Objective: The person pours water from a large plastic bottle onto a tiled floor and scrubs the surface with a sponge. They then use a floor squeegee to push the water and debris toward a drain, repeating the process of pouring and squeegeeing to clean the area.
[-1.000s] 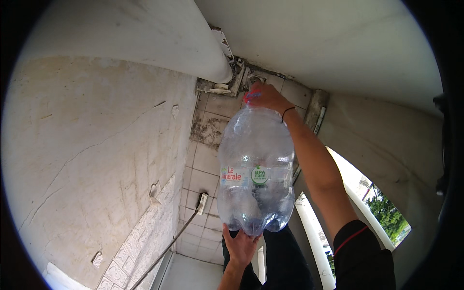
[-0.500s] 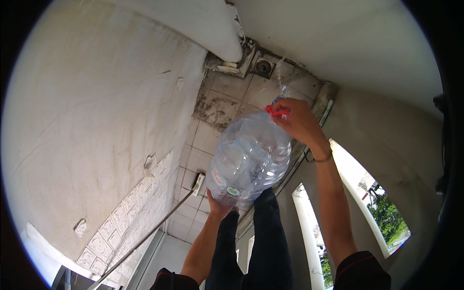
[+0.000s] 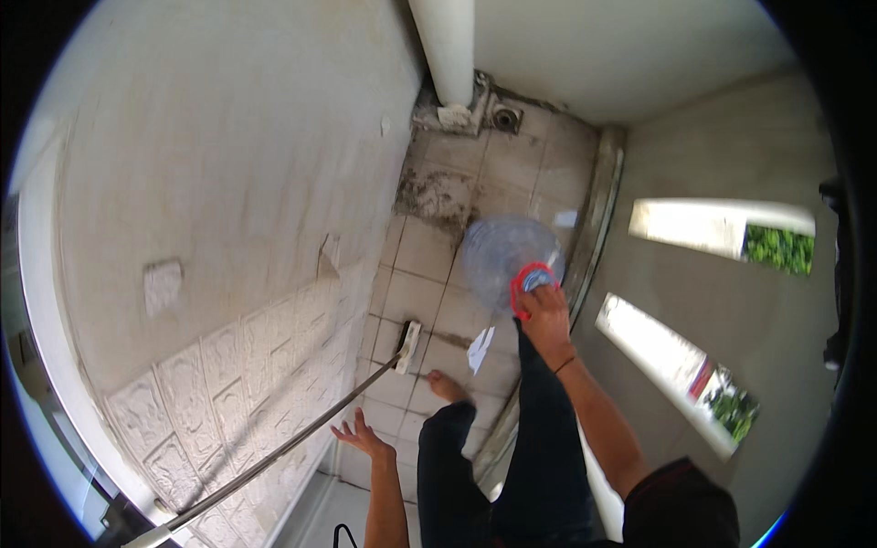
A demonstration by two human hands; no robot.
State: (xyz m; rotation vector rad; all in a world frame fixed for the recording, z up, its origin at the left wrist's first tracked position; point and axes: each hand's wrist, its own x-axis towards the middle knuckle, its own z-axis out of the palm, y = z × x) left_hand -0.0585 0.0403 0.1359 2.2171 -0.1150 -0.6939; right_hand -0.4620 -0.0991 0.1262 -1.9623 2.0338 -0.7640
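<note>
A large clear plastic water jug (image 3: 493,251) stands on the tiled floor in front of my legs, its neck facing up toward me. Around that neck sits a red carrying handle (image 3: 517,290). My right hand (image 3: 546,320) has its fingers curled over the handle at the jug's top. Away from the jug, my left hand (image 3: 368,438) is raised in the air with fingers spread and holds nothing. It is nearest to the long handle of a floor brush (image 3: 408,347), whose pale head rests on the tiles.
A square floor drain (image 3: 505,118) lies at the far end beside a thick white pipe (image 3: 448,55). Brick-patterned panelling (image 3: 237,374) covers the lower left wall. The right wall has slanted openings (image 3: 676,365). My bare foot (image 3: 446,387) is on the tiles, near a bright white patch (image 3: 480,350).
The jug was tilted between both hands, with water pouring from its mouth toward the drain. Now it stands upright on the floor. My left hand has left its base and moved left.
</note>
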